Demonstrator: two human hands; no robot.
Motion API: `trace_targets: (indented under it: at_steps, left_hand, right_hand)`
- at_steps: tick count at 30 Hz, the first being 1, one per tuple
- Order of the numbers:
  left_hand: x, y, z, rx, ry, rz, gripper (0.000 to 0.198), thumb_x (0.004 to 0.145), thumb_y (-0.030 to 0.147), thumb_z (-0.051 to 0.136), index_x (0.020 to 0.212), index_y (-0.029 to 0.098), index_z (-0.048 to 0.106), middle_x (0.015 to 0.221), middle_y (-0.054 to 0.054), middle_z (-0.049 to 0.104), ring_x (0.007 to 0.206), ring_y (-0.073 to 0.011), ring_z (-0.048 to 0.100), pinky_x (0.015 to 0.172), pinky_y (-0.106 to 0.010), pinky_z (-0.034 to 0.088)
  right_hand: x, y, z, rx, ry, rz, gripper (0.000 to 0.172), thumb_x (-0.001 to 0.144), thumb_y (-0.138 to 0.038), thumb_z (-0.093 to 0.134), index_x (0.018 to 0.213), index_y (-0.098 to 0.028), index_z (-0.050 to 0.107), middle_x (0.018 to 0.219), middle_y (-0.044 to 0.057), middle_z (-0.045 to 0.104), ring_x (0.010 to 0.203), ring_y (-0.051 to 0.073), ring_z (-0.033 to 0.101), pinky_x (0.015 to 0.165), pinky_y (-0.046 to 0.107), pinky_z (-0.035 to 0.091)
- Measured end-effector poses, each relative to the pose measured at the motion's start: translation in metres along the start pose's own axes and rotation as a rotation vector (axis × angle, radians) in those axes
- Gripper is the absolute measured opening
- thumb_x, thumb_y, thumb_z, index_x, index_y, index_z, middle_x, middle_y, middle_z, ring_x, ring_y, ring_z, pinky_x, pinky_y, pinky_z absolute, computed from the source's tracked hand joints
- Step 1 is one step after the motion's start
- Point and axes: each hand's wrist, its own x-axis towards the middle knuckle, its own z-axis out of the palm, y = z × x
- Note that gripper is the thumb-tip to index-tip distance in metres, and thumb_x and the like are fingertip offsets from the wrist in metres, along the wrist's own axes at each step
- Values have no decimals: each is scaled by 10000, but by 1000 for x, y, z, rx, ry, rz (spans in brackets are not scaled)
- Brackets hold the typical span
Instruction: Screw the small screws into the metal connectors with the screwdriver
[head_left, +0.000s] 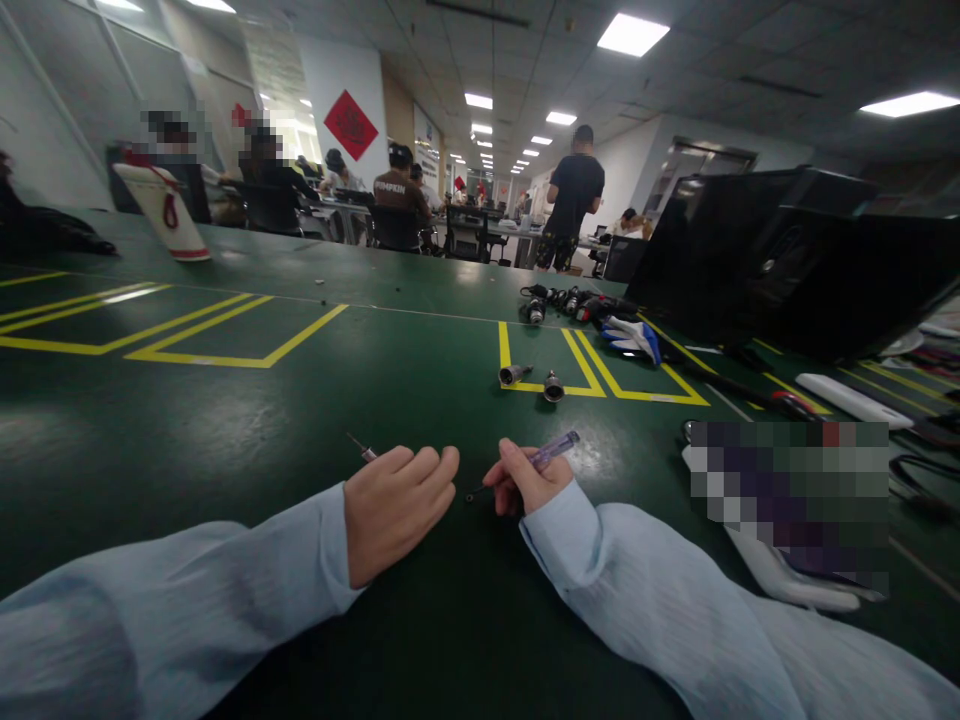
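Note:
My right hand (534,480) is closed around a small screwdriver (556,450) with a clear purplish handle. Its shaft points down and left, and a tiny dark round piece (470,497) shows at the tip. Whether that piece is attached to the tip I cannot tell. My left hand (401,505) is closed, palm down, just to the left. From behind its knuckles sticks out a small metallic part (368,453) with a thin pin; the fingers hide the rest. Two metal connectors (553,387) lie on the green table beyond my right hand.
Yellow tape (270,358) marks boxes on the green table (420,350). Several dark connectors with cables (536,310) and a blue-white glove (631,340) lie behind. Black monitors (720,250) and a white device (795,585) with a blurred screen stand right; a paper cup (169,215) is far left.

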Motion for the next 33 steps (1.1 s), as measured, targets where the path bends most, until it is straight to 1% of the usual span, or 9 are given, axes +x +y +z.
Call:
trace_targets:
  at_steps: [5, 9, 13, 17, 20, 24, 27, 31, 33]
  left_hand:
    - [-2, 2, 6, -30, 136, 14, 270, 794, 34, 392, 779, 197, 607, 1074, -45, 580, 849, -182, 528, 663, -336, 382]
    - [-4, 1, 13, -90, 142, 59, 274, 799, 51, 414, 746, 216, 625, 1093, -17, 584, 930, -172, 520, 750, -333, 383]
    - [-5, -2, 15, -28, 220, 138, 275, 827, 88, 388, 747, 214, 618, 1094, 3, 585, 947, -153, 506, 772, -313, 373]
    - [-4, -9, 18, -73, 261, 90, 285, 836, 102, 366, 739, 219, 606, 1082, 0, 591, 971, -153, 495, 821, -315, 355]
    - [-3, -17, 18, -62, 252, -12, 281, 817, 70, 357, 766, 213, 594, 1068, -37, 591, 927, -179, 515, 765, -335, 374]
    - [-4, -30, 17, -53, 81, -151, 237, 809, 113, 356, 833, 207, 573, 907, -65, 605, 703, -168, 534, 601, -306, 388]
    - [-5, -38, 22, -297, -33, -273, 157, 795, 227, 422, 891, 198, 543, 823, -46, 582, 623, -143, 536, 535, -255, 382]
    - [-4, -44, 31, -786, -46, -462, 164, 730, 304, 496, 825, 175, 528, 767, -23, 577, 669, -144, 547, 589, -250, 414]
    - [-2, -46, 33, -1033, -35, -534, 196, 663, 300, 560, 800, 166, 520, 759, -15, 582, 692, -145, 550, 638, -264, 435]
  right_hand:
    - [-2, 1, 1, -19, -48, -5, 482, 691, -574, 471, 494, -142, 551, 300, -36, 435, 266, 49, 386, 305, 167, 286]
    - [-3, 3, 2, -78, -60, -3, 471, 715, -552, 457, 492, -147, 546, 302, -42, 431, 263, 50, 386, 307, 171, 283]
    - [-3, 2, 1, -95, -47, -19, 464, 724, -541, 452, 496, -148, 547, 309, -42, 428, 273, 55, 395, 315, 175, 288]
    - [-4, -1, 1, -82, -11, -22, 464, 736, -527, 442, 492, -146, 548, 309, -38, 430, 270, 52, 384, 318, 175, 285]
    - [-4, -1, 1, -122, -13, -25, 462, 749, -514, 423, 483, -153, 538, 310, -41, 425, 268, 51, 372, 323, 177, 287]
    - [-5, -4, 2, -217, -36, 0, 442, 772, -477, 401, 483, -167, 525, 321, -42, 426, 278, 56, 373, 335, 180, 289]
    - [-6, -10, 2, -370, -91, -47, 430, 790, -446, 387, 496, -174, 545, 338, -34, 440, 304, 67, 399, 370, 191, 317]
    - [-6, -18, 3, -662, -217, -244, 404, 779, -419, 426, 489, -177, 569, 363, -20, 456, 361, 85, 448, 417, 207, 328]
    - [-4, -18, 4, -657, -238, -255, 403, 779, -414, 429, 490, -171, 570, 359, -20, 452, 361, 84, 447, 420, 208, 326]
